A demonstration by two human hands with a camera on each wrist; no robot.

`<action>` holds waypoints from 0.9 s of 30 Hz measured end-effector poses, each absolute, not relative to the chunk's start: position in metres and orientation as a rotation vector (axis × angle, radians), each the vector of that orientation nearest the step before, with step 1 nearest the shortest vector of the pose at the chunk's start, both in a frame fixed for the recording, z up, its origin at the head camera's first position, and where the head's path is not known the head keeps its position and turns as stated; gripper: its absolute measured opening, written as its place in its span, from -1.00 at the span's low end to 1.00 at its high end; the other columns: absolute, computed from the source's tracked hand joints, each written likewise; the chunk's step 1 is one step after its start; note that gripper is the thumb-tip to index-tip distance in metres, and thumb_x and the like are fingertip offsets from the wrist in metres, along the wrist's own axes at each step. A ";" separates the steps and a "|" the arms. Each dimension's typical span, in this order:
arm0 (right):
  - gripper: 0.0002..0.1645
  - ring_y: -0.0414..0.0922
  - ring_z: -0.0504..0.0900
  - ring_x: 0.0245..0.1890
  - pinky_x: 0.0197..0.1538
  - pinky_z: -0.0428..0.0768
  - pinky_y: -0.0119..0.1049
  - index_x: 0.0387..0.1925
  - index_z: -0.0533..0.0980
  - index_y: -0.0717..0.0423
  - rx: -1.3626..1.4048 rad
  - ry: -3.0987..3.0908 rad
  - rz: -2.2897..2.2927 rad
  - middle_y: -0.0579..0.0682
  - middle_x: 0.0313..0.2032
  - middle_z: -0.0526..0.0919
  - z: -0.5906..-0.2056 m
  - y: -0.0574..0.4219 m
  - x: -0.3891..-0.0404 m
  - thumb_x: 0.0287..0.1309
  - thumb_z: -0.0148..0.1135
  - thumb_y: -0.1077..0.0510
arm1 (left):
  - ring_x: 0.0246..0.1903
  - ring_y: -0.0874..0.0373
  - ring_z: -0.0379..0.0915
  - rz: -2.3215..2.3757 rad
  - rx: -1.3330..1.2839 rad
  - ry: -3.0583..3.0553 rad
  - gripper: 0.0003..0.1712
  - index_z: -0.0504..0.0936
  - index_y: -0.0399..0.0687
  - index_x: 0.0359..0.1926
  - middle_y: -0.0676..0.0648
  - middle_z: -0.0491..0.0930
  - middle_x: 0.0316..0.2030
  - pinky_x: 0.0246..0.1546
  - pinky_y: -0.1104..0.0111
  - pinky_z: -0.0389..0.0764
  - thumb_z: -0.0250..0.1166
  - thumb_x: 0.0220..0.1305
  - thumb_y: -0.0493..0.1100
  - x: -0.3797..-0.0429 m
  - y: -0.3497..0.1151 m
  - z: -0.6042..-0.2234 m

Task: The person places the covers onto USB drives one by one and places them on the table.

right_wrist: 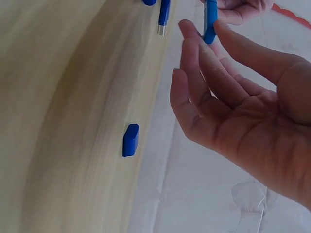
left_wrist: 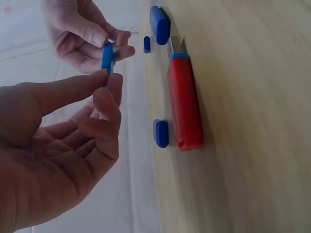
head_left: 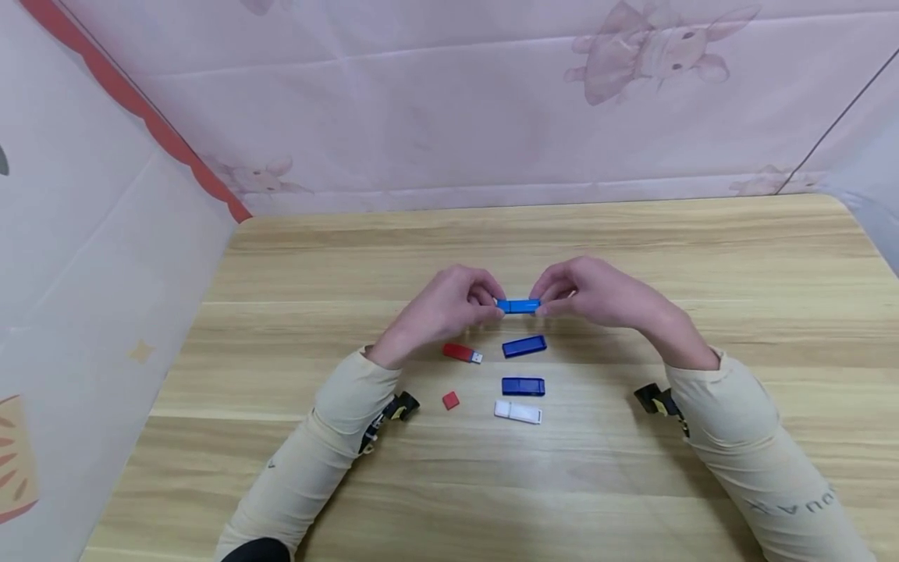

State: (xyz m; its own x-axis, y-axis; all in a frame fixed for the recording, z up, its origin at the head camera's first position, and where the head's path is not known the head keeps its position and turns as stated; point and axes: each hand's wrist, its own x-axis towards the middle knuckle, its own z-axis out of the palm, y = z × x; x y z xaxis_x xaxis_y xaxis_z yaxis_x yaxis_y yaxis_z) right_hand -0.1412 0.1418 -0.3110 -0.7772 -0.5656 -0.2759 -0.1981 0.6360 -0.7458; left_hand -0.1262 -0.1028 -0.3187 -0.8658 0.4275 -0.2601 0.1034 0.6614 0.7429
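A bright blue USB stick (head_left: 520, 307) is held level above the table by both hands, a seam showing near its left end. My left hand (head_left: 449, 303) pinches the left end between thumb and fingertips. At the opposite end, my right hand (head_left: 597, 293) has its thumb and fingers on the stick. Closer to me lie a red USB stick (head_left: 460, 353) with bare metal plug, a loose red cap (head_left: 450, 400), two dark blue USB sticks (head_left: 524, 346) and a white USB stick (head_left: 518, 412).
The wood-grain table (head_left: 702, 250) meets a pink printed cloth (head_left: 421, 117) at its far edge. In the right wrist view, a blue cap-like piece (right_wrist: 130, 140) and a blue stick with metal plug (right_wrist: 164, 14) are on the table. Another blue piece (left_wrist: 161, 133) shows in the left wrist view.
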 end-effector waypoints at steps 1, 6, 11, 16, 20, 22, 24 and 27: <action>-0.84 -0.08 0.79 -0.05 0.14 0.64 -0.07 -0.06 0.72 0.12 -0.596 2.361 -0.985 0.05 -0.12 0.86 -0.312 0.141 -0.141 0.38 0.37 0.19 | -0.26 0.11 0.60 1.049 0.421 2.462 -0.83 0.72 -0.10 -0.03 -0.05 0.74 -0.22 -0.19 0.40 0.61 0.43 0.40 -0.20 -0.126 -0.102 -0.320; -0.90 -0.08 0.80 -0.05 0.25 0.62 0.06 -0.12 0.71 0.12 -0.610 2.347 -0.941 0.04 -0.16 0.86 -0.316 0.140 -0.141 0.37 0.35 0.24 | -0.25 0.10 0.56 0.985 0.440 2.441 -0.81 0.72 -0.14 -0.02 -0.07 0.72 -0.21 -0.21 0.42 0.56 0.44 0.40 -0.21 -0.127 -0.099 -0.324; -0.93 -0.10 0.76 -0.13 0.16 0.67 0.01 -0.18 0.72 0.11 -0.671 2.382 -0.881 -0.03 -0.22 0.84 -0.321 0.137 -0.139 0.36 0.36 0.25 | -0.29 0.12 0.54 0.923 0.474 2.445 -0.83 0.70 -0.17 -0.03 -0.08 0.71 -0.24 -0.23 0.44 0.53 0.41 0.41 -0.24 -0.125 -0.095 -0.327; -0.94 -0.10 0.72 -0.18 0.04 0.69 -0.09 -0.19 0.72 0.12 -0.704 2.424 -0.830 -0.03 -0.25 0.82 -0.325 0.134 -0.138 0.33 0.39 0.27 | -0.33 0.14 0.50 0.855 0.501 2.452 -0.82 0.69 -0.16 0.01 -0.07 0.69 -0.26 -0.27 0.45 0.48 0.37 0.45 -0.24 -0.124 -0.092 -0.331; -0.94 -0.09 0.74 -0.19 0.00 0.69 -0.11 -0.19 0.71 0.13 -0.730 2.445 -0.803 -0.02 -0.24 0.83 -0.328 0.132 -0.137 0.32 0.40 0.28 | -0.32 0.13 0.50 0.844 0.483 2.456 -0.80 0.70 -0.16 0.03 -0.07 0.70 -0.25 -0.26 0.44 0.47 0.37 0.45 -0.23 -0.123 -0.092 -0.331; -0.94 -0.09 0.74 -0.18 0.00 0.70 -0.11 -0.19 0.71 0.11 -0.735 2.450 -0.787 -0.03 -0.24 0.83 -0.329 0.132 -0.137 0.32 0.40 0.28 | -0.30 0.13 0.51 0.843 0.481 2.458 -0.80 0.71 -0.16 0.03 -0.07 0.71 -0.23 -0.25 0.44 0.48 0.37 0.45 -0.23 -0.123 -0.092 -0.331; -0.94 -0.08 0.76 -0.16 0.01 0.71 -0.11 -0.20 0.71 0.10 -0.736 2.450 -0.774 -0.03 -0.24 0.83 -0.330 0.132 -0.136 0.32 0.40 0.28 | -0.28 0.13 0.53 0.844 0.482 2.462 -0.79 0.73 -0.16 0.04 -0.07 0.72 -0.21 -0.23 0.43 0.50 0.37 0.45 -0.22 -0.123 -0.091 -0.332; -0.93 -0.07 0.77 -0.15 0.02 0.72 -0.09 -0.19 0.70 0.10 -0.735 2.450 -0.761 -0.03 -0.23 0.84 -0.329 0.133 -0.135 0.33 0.40 0.28 | -0.26 0.14 0.55 0.845 0.482 2.471 -0.79 0.75 -0.14 0.03 -0.05 0.74 -0.18 -0.22 0.43 0.52 0.38 0.45 -0.21 -0.123 -0.090 -0.333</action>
State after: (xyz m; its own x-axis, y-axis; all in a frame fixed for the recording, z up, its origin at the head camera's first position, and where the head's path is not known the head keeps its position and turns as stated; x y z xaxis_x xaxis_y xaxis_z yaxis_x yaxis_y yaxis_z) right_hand -0.1351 0.1329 -0.3293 -0.7470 -0.6078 -0.2693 -0.3481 0.7028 -0.6204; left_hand -0.1226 -0.0905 -0.3335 -0.8220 0.4668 -0.3261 0.1693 0.7471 0.6427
